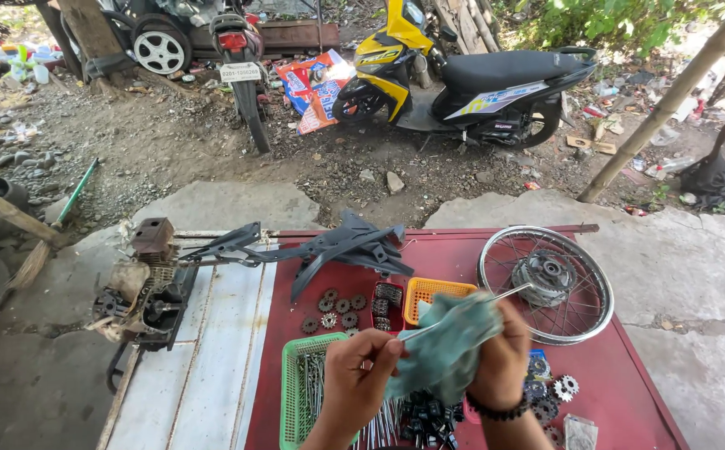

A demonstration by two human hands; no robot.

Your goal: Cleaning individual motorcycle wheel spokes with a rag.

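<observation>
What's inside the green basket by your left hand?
The green basket holds a heap of thin metal spokes. The left hand covers its right part, so anything beneath there cannot be seen.

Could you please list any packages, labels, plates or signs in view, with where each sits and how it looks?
Printed sack: crumpled on the dirt between the two parked bikes; red, white and blue.
Number plate: rear of the upright motorcycle; small white rectangle, dark characters.
Side sticker: on the yellow scooter's black panel; slanted, white, yellow and blue.
Small clear packet: red table's near right corner.
</observation>
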